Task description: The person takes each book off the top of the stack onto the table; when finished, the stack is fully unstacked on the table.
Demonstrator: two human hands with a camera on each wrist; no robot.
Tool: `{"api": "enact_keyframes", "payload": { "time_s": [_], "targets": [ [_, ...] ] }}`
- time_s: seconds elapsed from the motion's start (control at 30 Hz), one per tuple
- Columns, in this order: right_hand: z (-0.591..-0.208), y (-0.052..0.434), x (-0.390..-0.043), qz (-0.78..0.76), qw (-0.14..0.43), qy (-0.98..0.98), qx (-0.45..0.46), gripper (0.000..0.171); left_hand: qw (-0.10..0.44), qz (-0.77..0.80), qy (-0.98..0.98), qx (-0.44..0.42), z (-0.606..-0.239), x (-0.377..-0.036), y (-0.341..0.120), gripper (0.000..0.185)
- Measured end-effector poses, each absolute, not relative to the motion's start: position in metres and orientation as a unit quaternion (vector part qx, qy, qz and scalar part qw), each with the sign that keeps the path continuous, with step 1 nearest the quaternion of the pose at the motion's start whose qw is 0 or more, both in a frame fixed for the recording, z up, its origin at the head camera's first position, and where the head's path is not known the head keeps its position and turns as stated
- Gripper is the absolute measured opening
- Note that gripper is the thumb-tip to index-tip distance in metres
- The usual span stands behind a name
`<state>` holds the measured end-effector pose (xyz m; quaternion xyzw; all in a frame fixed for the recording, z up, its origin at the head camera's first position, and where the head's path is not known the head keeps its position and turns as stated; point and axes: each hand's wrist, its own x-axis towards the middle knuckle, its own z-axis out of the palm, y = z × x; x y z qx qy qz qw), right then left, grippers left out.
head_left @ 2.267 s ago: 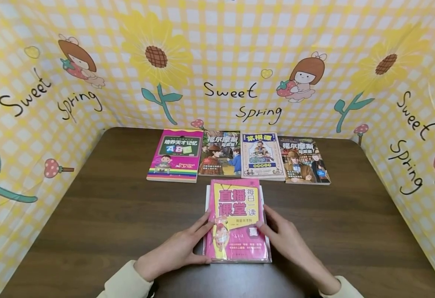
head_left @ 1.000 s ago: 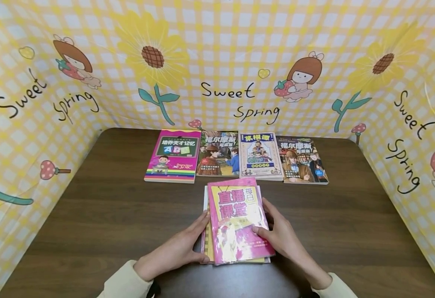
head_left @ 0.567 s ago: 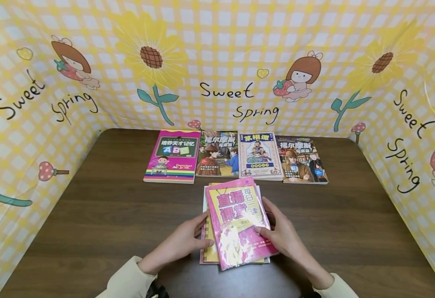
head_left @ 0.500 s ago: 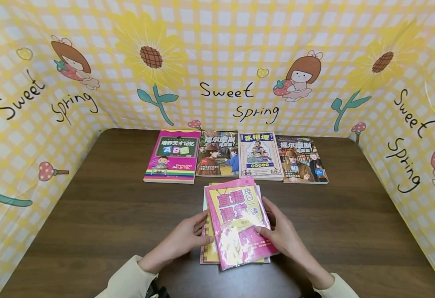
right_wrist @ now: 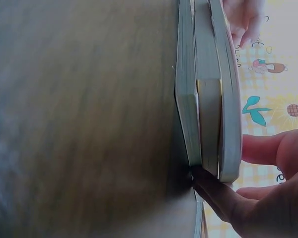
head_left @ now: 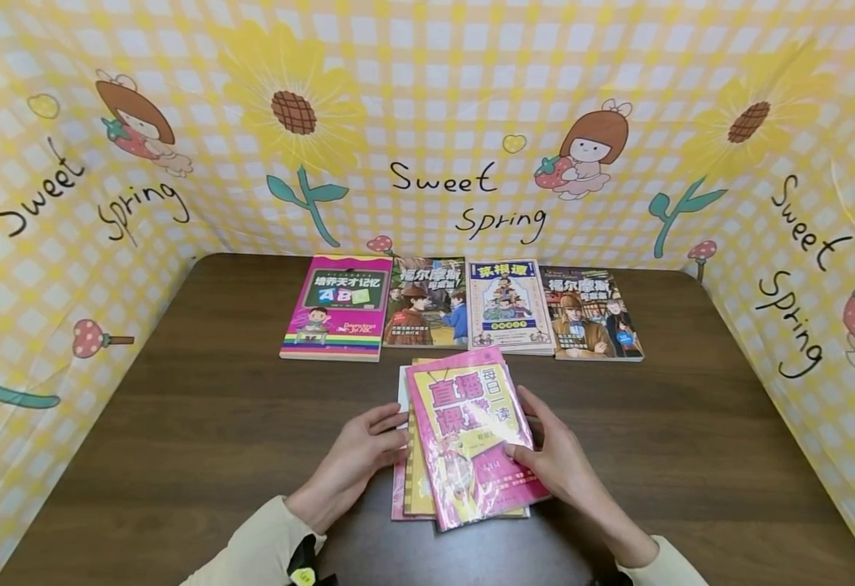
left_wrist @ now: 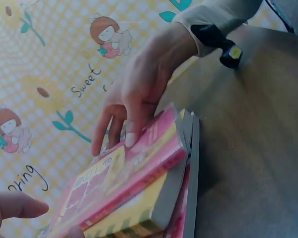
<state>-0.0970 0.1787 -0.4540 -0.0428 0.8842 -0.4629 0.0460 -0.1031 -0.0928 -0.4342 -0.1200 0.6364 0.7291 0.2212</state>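
Observation:
A pink book (head_left: 464, 439) with a shiny cover lies turned askew on top of a stack. Under it shows a yellow book (head_left: 420, 488), and lower still the pale pink edge of a bottom book (head_left: 399, 492). My right hand (head_left: 567, 464) pinches the pink book at its right side, thumb on the cover and fingers at the page edges. In the right wrist view the page edges (right_wrist: 208, 119) of the stacked books stand close together. My left hand (head_left: 357, 456) is beside the stack's left edge, fingers loosely bent, holding nothing; contact with the edge cannot be told.
Along the back of the brown table (head_left: 200, 456) several books lie in a row: a magenta ABC book (head_left: 335, 309), a detective comic (head_left: 425, 301), a blue-bordered book (head_left: 510, 305) and another detective comic (head_left: 592, 313). A yellow checked cloth (head_left: 427, 106) walls three sides.
The pink top book has been turned askew, uncovering the yellow book at the left. My left hand has come off the stack's left side; the right hand has kept its hold.

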Motion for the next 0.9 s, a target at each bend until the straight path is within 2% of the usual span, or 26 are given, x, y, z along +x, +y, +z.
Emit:
{"api": "enact_keyframes", "payload": {
  "time_s": [0.2,0.6,0.9],
  "targets": [
    [-0.455,0.18,-0.098,-0.473,0.057,0.879,-0.028,0.081,0.222,0.713,0.654,-0.119,-0.438,-0.107,-0.087,0.056],
    [-0.454,0.185,-0.099,-0.513,0.082,0.854,-0.004,0.079,0.267,0.72,0.641,-0.02,-0.445,-0.105,-0.079,0.048],
    [-0.443,0.209,-0.093,-0.593,0.114,0.796,0.042,0.068,0.251,0.701,0.667,-0.029,-0.437,-0.101,-0.091,0.051]
  ]
}}
